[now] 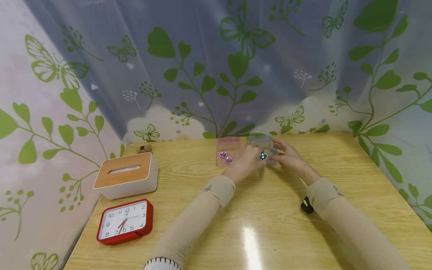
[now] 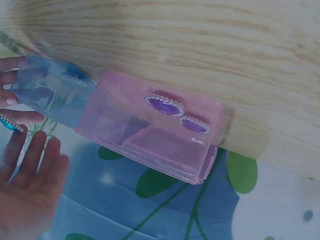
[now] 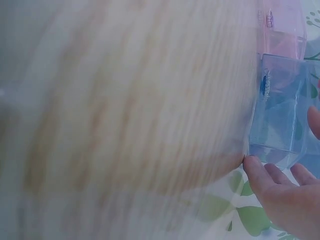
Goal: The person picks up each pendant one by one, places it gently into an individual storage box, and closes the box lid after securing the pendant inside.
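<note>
My left hand point(image 1: 248, 159) pinches a blue gem point(image 1: 263, 156) with a beaded silver rim over the near side of a clear blue box point(image 1: 259, 139). In the left wrist view that gem point(image 2: 11, 123) sits at the fingertips of the left hand point(image 2: 37, 192). Another blue gem point(image 2: 75, 75) shows inside the blue box point(image 2: 42, 95). The right hand point(image 1: 288, 155) touches the box's right end with spread fingers, as the right wrist view confirms with a fingertip point(image 3: 252, 165) at its corner. Beside it stands a clear pink box point(image 1: 229, 140) with two purple gems point(image 1: 223, 154) in it.
At the left stand a white tissue box with a wooden lid point(image 1: 128, 178) and a red clock point(image 1: 125, 221). A small brown object point(image 1: 144, 149) lies behind the tissue box. A small black-and-yellow object point(image 1: 307, 205) is by the right sleeve. A patterned curtain point(image 1: 209, 75) borders the table's back.
</note>
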Tool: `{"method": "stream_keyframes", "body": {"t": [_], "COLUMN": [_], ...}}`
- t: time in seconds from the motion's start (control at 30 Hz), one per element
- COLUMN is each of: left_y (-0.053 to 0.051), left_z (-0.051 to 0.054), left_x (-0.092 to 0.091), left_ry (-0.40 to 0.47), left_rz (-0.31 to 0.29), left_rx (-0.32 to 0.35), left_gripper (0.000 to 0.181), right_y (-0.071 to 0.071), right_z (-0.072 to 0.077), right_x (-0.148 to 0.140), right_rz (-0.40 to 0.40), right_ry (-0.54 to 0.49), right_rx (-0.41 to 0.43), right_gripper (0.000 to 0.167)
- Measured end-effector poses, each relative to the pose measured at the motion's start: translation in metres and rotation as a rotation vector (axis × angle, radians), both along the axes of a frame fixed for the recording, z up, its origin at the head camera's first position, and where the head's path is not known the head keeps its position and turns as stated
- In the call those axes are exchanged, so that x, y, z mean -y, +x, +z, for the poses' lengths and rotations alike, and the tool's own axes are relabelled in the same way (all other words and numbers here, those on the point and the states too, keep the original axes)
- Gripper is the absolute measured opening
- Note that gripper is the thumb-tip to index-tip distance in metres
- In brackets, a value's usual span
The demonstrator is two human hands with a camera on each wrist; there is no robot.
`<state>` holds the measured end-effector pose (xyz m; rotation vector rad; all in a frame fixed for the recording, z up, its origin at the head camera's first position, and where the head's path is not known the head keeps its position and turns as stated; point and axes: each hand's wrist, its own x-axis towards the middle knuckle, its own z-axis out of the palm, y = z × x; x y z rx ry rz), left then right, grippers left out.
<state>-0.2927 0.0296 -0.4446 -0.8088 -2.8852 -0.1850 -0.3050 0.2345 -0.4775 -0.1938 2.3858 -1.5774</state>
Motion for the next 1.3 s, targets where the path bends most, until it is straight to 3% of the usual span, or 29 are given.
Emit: {"method": "stream_keyframes", "body": {"t": [0.23, 0.67, 1.07, 1.3], "left_y": [-0.01, -0.028, -0.038, -0.04], "left_z": [0.002, -0.006, -0.012, -0.013], "left_x": [-0.01, -0.021, -0.026, -0.028], "left_ry": [-0.027, -0.028, -0.053, -0.027], "left_rz": [0.053, 0.116, 0.102, 0.06], "left_rx": [0.025, 0.084, 0.089, 0.083], "left_gripper": [0.05, 0.043, 0.041, 0.041], "right_y": [0.001, 0.002, 0.002, 0.0], "right_z": [0.002, 0.005, 0.005, 0.002], "right_x": [-0.002, -0.001, -0.001, -0.001], "right_rz": [0.024, 0.023, 0.021, 0.023], "right_ry": [-0.008, -0.017, -0.01, -0.024], "right_rx": [-0.007, -0.004, -0.01, -0.009], "right_gripper": [0.088, 0.09, 0.087, 0.086]}}
